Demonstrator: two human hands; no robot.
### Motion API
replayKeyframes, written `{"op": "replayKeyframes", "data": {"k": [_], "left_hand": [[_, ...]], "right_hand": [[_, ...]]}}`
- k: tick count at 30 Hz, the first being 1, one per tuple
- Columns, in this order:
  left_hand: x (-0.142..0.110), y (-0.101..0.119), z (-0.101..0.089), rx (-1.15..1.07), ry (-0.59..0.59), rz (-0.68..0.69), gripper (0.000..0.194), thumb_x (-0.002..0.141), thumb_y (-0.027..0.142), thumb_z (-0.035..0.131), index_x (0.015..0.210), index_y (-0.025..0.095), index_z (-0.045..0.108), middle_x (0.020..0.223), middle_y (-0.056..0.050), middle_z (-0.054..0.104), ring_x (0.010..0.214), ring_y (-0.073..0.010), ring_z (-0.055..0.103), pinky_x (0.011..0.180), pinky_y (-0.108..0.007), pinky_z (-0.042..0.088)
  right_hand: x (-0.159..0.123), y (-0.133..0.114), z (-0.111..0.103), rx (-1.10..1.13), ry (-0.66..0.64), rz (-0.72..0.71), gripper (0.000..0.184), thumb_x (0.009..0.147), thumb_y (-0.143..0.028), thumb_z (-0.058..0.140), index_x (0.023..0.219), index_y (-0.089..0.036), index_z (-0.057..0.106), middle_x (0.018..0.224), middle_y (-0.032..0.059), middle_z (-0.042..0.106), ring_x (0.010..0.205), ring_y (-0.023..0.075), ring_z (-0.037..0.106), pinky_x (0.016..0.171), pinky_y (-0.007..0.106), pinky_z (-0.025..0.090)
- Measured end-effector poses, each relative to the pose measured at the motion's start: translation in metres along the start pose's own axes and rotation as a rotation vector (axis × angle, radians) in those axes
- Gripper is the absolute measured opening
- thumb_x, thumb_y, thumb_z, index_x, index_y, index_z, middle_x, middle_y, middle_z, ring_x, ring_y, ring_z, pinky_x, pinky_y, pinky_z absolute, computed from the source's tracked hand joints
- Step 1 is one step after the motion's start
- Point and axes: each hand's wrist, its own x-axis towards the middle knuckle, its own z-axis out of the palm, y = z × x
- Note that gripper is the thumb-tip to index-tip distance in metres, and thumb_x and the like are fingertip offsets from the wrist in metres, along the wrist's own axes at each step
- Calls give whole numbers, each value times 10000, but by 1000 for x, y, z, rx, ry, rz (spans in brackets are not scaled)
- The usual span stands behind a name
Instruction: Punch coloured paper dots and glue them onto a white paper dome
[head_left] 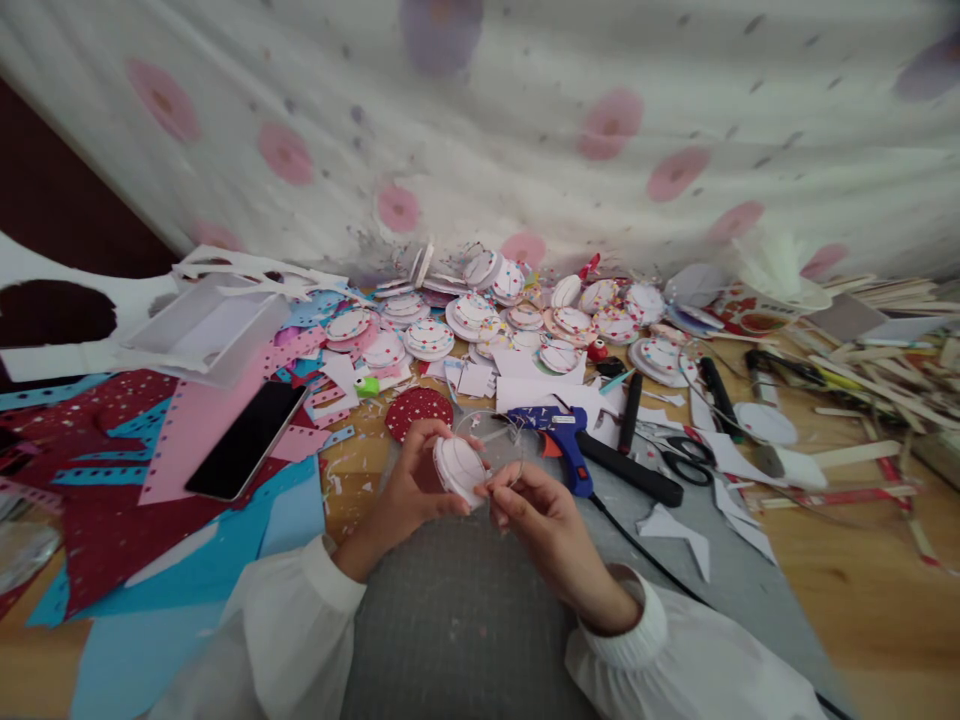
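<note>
I'm holding a white paper disc (454,468) by its rim in the left hand (409,485), fingers and thumb curving around it above the grey cutting mat (457,620). The right hand (544,520) is pinching what looks like a thin wire (523,443) beside the disc's edge. From out here I'm judging the disc light and fairly stiff, probably creasing under a hard squeeze, so I'm favouring the rim; the wire is likely springing about, wanting a fingertip pinch near the disc. A glue gun (576,450) is lying just beyond, decorated discs (474,312) are crowding the back of the wooden bench (847,590), and a flowered cloth (525,100) is hanging behind.
</note>
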Motion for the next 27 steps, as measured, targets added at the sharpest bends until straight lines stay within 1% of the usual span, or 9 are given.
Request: {"op": "replayKeyframes", "data": {"k": [3,7,10,15,20,25,27], "left_hand": [[0,1,0,23,-3,8,660,553,326,917,1023,280,456,1128,-30,677,858,-197,682,735,-303,531],[0,1,0,21,-1,-1,676,575,339,907,1063,295,440,1105,-29,685,872,-209,686,772,-334,531],[0,0,0,4,-8,-7,689,574,344,907,1073,296,434,1099,-30,684,856,-200,684,778,-331,526],[-1,0,0,9,-2,-23,659,567,340,911,1017,275,434,1142,-53,671,859,-206,684,756,-317,524],[0,-1,0,12,-8,-7,662,573,346,906,1025,278,427,1142,-51,669,872,-209,683,773,-327,524],[-1,2,1,-2,-3,-20,634,599,314,892,1028,274,426,1156,-48,669,856,-200,685,748,-313,525],[-1,3,2,-7,-12,-16,611,616,289,883,1027,271,431,1150,-43,674,862,-194,684,746,-304,527]], "right_hand": [[1,0,0,14,6,15,269,815,-462,707,789,-206,630,626,-32,544,578,119,470,591,260,414],[1,1,0,26,10,24,265,800,-457,723,793,-206,635,661,-26,573,561,110,451,578,256,396],[1,1,0,38,6,27,254,802,-443,726,798,-205,637,701,-17,600,560,103,447,572,251,386],[0,1,-1,45,-10,18,232,824,-428,712,808,-206,647,652,-32,562,572,109,458,587,252,391],[-1,1,-1,20,-10,-2,189,849,-396,693,831,-212,658,770,-10,626,597,104,463,590,248,382],[0,1,-2,-8,-17,-33,138,857,-356,694,846,-218,688,833,2,667,639,105,483,601,240,376],[0,0,-2,-16,-19,-42,132,852,-349,701,839,-218,697,828,3,676,646,105,494,605,238,378]]}}
